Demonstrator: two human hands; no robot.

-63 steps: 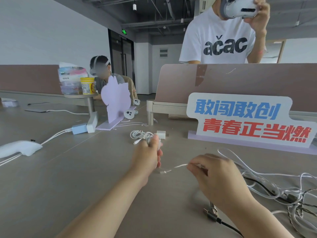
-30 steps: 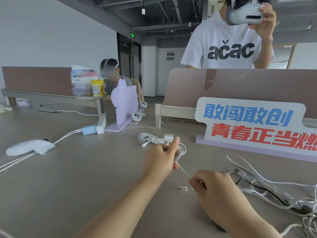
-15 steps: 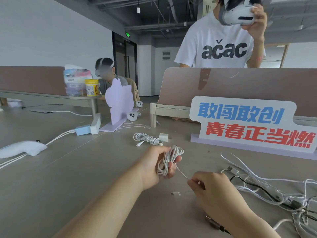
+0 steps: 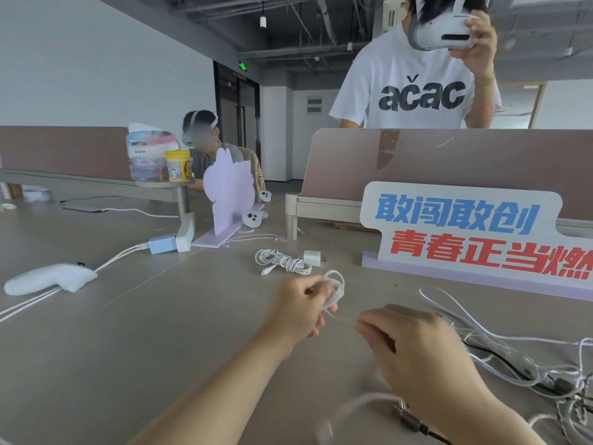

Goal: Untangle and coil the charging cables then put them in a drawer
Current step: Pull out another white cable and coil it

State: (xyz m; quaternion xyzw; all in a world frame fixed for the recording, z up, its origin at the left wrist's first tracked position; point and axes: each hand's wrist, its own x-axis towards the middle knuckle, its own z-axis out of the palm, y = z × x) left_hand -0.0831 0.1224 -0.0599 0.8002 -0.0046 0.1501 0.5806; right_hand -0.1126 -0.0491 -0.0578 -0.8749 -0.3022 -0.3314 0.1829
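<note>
My left hand (image 4: 300, 311) grips a small coil of white cable (image 4: 335, 287) looped round its fingers, just above the desk's middle. The cable's loose tail runs right to my right hand (image 4: 414, 354), which pinches it close to the coil. A finished white coil with a white charger plug (image 4: 285, 261) lies on the desk behind my hands. At the right, a tangle of white and black cables (image 4: 519, 364) spreads over the desk. No drawer shows.
A sign with blue and red lettering (image 4: 475, 232) stands at the right rear. A white controller (image 4: 48, 279) with cables and a blue adapter (image 4: 162, 245) lie at the left. A person with a headset stands behind the divider (image 4: 449, 162); another sits further back.
The coil in my left hand has grown as the tail was wound on. My right hand has moved closer to my left, and the loose tail is shorter.
</note>
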